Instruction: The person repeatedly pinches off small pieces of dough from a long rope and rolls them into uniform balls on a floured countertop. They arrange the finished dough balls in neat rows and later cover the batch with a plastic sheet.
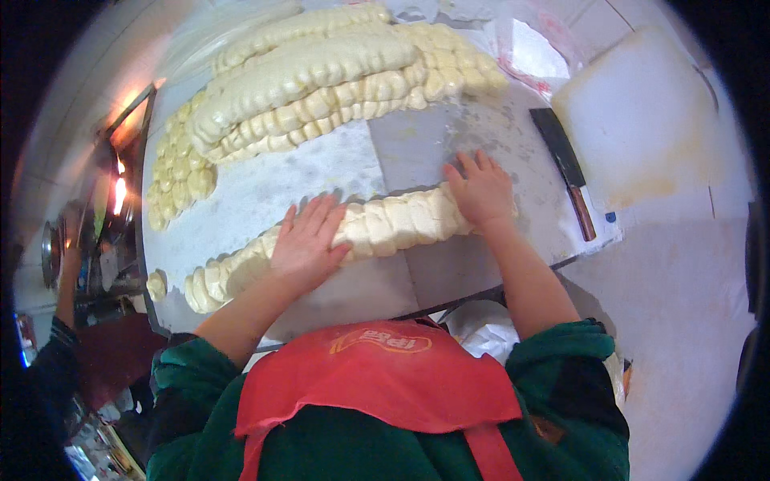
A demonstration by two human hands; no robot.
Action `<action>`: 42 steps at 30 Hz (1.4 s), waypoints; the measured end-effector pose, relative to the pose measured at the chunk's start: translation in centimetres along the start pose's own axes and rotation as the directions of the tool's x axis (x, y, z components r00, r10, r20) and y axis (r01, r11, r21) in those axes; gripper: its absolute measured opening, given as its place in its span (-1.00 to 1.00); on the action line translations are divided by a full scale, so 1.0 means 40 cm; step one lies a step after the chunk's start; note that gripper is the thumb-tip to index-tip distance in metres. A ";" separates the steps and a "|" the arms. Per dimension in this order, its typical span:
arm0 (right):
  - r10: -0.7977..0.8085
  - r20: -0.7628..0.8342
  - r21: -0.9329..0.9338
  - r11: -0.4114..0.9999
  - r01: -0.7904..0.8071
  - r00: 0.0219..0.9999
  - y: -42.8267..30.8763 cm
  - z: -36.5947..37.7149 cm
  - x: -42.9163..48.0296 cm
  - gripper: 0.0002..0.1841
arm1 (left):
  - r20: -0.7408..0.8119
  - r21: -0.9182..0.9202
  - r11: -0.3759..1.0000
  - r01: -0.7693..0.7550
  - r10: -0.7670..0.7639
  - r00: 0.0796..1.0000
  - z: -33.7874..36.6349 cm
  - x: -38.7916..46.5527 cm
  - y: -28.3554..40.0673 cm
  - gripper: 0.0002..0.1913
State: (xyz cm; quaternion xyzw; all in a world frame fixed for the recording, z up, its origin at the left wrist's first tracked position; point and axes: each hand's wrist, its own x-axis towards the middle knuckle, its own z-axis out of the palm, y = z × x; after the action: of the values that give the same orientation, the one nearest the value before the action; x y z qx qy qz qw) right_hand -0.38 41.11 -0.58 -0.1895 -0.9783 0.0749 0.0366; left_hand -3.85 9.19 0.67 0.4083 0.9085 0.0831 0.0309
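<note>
A long row of pale dough pieces [391, 223], pressed side by side, lies across the near part of the work table [355, 288]. My left hand [310, 240] rests palm down over the left half of the row, its fingers spread. At the row's right end my right hand [481, 189] lies flat on the dough, fingers pointing away from me. Neither hand is closed around anything. One loose dough piece [157, 285] sits beyond the row's left end, near the table edge.
Stacked dough rows [313, 78] cover the back of the table, with small dough balls [180, 174] at the left. A cleaver [564, 165] lies at the right beside a white board [643, 126]. Left of the table, flames [120, 189] burn near another person's arm [69, 264].
</note>
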 end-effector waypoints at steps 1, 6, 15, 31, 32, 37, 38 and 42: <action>0.013 -0.011 -0.034 0.999 -0.013 1.000 -0.010 0.014 -0.002 -0.41 | 0.014 -0.007 1.000 0.025 -0.025 1.000 0.024 -0.017 -0.008 -0.33; -0.152 -0.036 -0.039 0.988 0.150 0.988 -0.133 0.005 -0.055 -0.45 | -0.012 -0.031 0.999 -0.010 0.010 1.000 0.005 0.012 0.014 -0.33; -0.206 0.191 -0.014 0.977 0.212 0.960 -0.283 -0.018 -0.089 -0.51 | 0.125 0.009 0.996 0.094 -0.094 0.988 -0.054 -0.159 -0.134 -0.28; -0.475 0.093 -0.012 0.878 0.478 0.875 -0.535 0.031 -0.179 -0.42 | -0.037 0.071 0.953 0.293 -0.291 0.956 -0.075 -0.309 -0.263 -0.43; -0.453 0.119 -0.036 0.887 0.460 0.884 -0.539 0.034 -0.186 -0.43 | -0.036 0.063 0.957 0.285 -0.283 0.959 -0.067 -0.307 -0.270 -0.45; -0.322 0.320 -0.071 0.930 0.362 0.891 -0.582 -0.002 -0.169 -0.42 | -0.034 -0.062 0.921 0.385 -0.388 0.921 -0.058 -0.337 -0.305 -0.44; -0.439 0.160 0.037 0.898 0.439 0.884 -0.606 -0.005 -0.168 -0.41 | -0.111 -0.014 0.893 0.451 -0.449 0.886 -0.059 -0.347 -0.312 -0.45; -0.684 -0.027 0.086 0.725 0.683 0.729 -0.716 0.031 -0.215 -0.33 | -0.101 0.030 0.832 0.554 -0.549 0.829 -0.051 -0.360 -0.318 -0.46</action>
State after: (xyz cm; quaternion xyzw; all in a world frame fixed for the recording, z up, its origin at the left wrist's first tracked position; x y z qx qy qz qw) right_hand -3.00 11.43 2.42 0.1859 -0.9751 0.1009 0.0670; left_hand -3.90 -10.11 0.28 0.1253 0.9902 0.0623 0.0017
